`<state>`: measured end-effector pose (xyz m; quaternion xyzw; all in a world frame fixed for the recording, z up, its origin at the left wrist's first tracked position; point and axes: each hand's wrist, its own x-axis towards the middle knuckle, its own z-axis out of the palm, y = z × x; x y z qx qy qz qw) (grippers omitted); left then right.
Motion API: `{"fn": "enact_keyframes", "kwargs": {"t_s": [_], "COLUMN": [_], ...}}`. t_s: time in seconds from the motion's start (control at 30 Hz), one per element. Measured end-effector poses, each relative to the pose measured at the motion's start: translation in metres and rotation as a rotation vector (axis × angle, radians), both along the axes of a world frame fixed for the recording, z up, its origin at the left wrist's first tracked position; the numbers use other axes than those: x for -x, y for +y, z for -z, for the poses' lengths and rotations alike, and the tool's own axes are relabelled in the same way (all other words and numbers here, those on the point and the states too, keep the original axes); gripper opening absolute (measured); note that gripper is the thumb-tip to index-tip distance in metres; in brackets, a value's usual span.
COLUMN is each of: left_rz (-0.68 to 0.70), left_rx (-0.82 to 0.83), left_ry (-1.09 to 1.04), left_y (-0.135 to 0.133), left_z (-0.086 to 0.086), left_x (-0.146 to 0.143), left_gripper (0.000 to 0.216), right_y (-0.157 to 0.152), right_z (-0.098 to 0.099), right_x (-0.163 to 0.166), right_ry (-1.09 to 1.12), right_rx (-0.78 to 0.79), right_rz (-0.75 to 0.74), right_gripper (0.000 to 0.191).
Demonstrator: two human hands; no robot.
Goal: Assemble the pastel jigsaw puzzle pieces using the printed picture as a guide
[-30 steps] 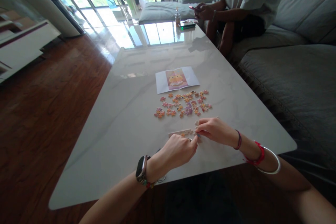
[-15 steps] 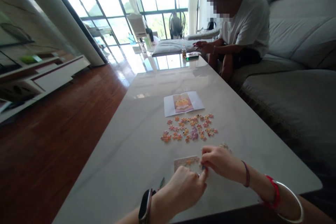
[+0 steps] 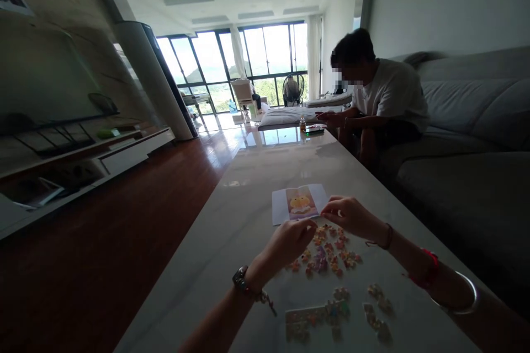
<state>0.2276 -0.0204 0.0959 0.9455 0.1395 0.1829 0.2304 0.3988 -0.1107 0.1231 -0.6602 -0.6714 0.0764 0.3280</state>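
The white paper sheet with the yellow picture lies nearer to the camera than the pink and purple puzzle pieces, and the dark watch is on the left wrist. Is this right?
Not quite: the head view shows the white paper sheet farther from the camera than the pink and purple puzzle pieces. The dark watch is indeed on the left wrist.

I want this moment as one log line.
left hand: near printed sheet; right hand: near its edge; contact: unclear; puzzle pieces: on table
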Motion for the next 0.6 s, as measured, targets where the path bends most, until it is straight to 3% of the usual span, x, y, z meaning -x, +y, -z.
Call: {"fn": "enact_keyframes", "kwargs": {"t_s": [0.2, 0.6], "left_rz": [-0.141, -0.172], "left_rx": [0.013, -0.020], "left_ry": [-0.077, -0.022], "left_y": [0.020, 0.015], "left_z": [0.006, 0.001], "left_x": [-0.008, -0.001], "left_gripper": [0.030, 0.028], "right_y": [0.004, 0.000], "right_z": [0.018, 0.022], "right_x": [-0.005, -0.004], "right_ry": [0.020, 0.028], "right_rx": [0.042, 0.053], "right_rz": [-0.005, -0.020], "right_gripper": [0.020, 0.019]}}
